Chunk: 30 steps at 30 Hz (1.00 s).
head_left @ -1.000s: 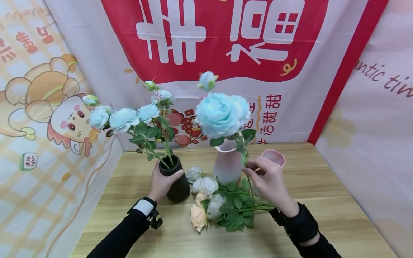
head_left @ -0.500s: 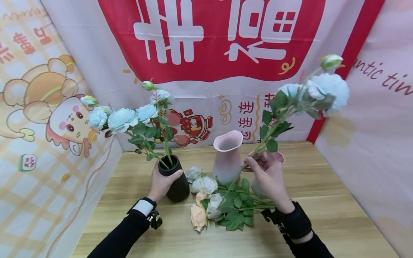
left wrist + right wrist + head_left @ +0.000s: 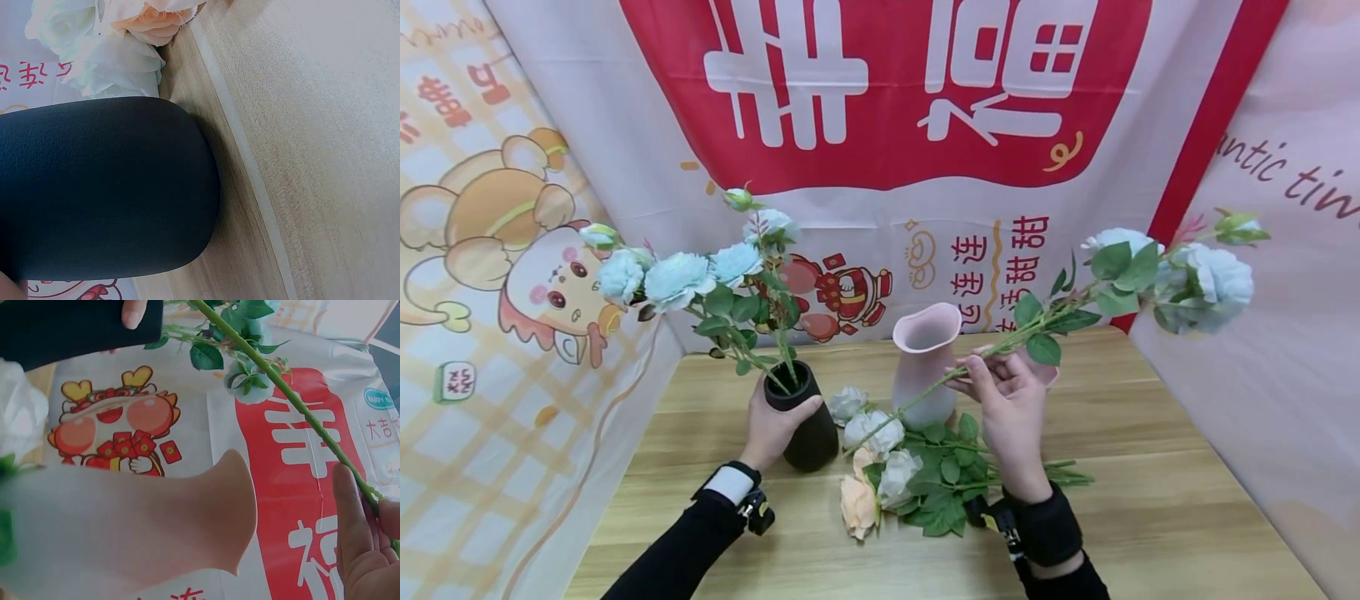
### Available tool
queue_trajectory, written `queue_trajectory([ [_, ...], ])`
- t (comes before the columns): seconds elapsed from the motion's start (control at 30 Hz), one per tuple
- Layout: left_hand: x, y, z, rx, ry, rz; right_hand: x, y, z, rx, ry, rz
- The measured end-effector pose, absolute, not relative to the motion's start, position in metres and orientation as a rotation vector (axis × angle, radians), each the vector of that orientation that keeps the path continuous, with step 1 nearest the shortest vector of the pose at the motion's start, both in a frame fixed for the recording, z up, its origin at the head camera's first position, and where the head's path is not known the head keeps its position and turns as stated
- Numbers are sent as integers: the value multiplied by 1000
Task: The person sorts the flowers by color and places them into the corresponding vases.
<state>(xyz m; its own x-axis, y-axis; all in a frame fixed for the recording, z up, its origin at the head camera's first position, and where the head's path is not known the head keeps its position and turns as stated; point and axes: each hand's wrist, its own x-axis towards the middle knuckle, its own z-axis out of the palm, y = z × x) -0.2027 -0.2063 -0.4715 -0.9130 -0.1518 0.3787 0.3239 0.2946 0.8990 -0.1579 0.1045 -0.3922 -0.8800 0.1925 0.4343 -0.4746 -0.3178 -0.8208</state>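
My left hand (image 3: 777, 427) grips a black vase (image 3: 812, 433) round its upper side, thumb near the rim. Blue artificial flowers (image 3: 679, 281) stand in that vase and lean left. In the left wrist view the vase's dark body (image 3: 112, 187) fills much of the frame. My right hand (image 3: 1009, 408) pinches the green stem of a blue artificial flower spray (image 3: 1206, 283) between thumb and fingers. The spray slants, blooms out to the upper right, its stem end low left over the white roses. In the right wrist view the stem (image 3: 294, 400) runs diagonally from the fingers.
A pink-white vase (image 3: 925, 367) stands between the hands. White roses (image 3: 880, 431), a peach rose (image 3: 858, 504) and leafy stems (image 3: 947, 483) lie on the wooden table (image 3: 880, 567) in front. A pink cup (image 3: 1043, 367) is partly hidden behind the right hand. A printed backdrop (image 3: 880, 208) hangs behind.
The spray in my right hand has swung from upright, in front of the pink-white vase, to a slant toward the right, its stem end now pointing left. The left hand keeps its hold.
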Motion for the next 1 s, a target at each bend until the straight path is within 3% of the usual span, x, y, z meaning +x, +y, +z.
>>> queue_trajectory([
  [1.0,-203,-206,-473,-189,-2166,-1656,-168,65,-386,368,-1231,2359],
])
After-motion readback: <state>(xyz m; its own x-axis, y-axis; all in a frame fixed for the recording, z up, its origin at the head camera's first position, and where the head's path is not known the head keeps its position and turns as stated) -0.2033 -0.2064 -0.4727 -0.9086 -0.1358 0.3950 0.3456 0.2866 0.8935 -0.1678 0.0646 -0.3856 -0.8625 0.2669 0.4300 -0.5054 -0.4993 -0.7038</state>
